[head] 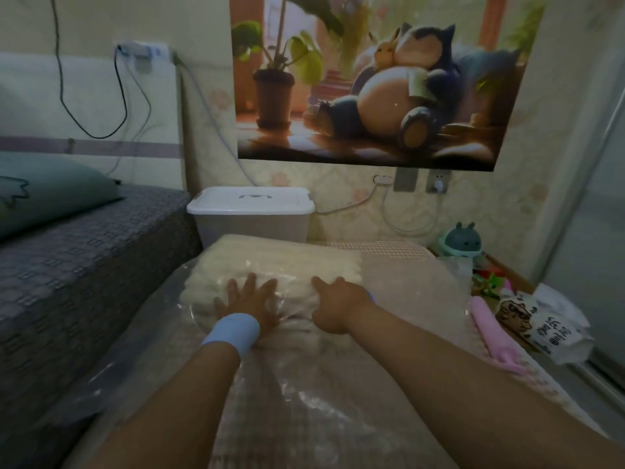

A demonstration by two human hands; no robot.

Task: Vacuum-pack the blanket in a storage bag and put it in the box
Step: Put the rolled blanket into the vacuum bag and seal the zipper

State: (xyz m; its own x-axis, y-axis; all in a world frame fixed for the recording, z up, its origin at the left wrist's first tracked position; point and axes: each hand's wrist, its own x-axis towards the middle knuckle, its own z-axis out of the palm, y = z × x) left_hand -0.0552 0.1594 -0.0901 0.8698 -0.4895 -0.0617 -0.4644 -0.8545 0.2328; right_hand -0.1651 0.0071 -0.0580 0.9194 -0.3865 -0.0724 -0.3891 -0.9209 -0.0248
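A folded cream blanket (pixel 270 262) lies inside a clear storage bag (pixel 409 282) on the floor beside a bed (pixel 84 252). The left hand (pixel 250 299) presses it with flat, spread fingers, and the right hand (pixel 338 302) rests alongside with fingers extended. A lidded plastic box (pixel 252 228) stands just behind.

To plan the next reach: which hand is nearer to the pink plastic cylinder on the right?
Right. The right hand rests on the cream folded blanket, left of the pink plastic cylinder; the left hand lies further left on that blanket.

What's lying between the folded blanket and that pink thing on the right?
Head view: only a flat, empty stretch of the clear storage bag.
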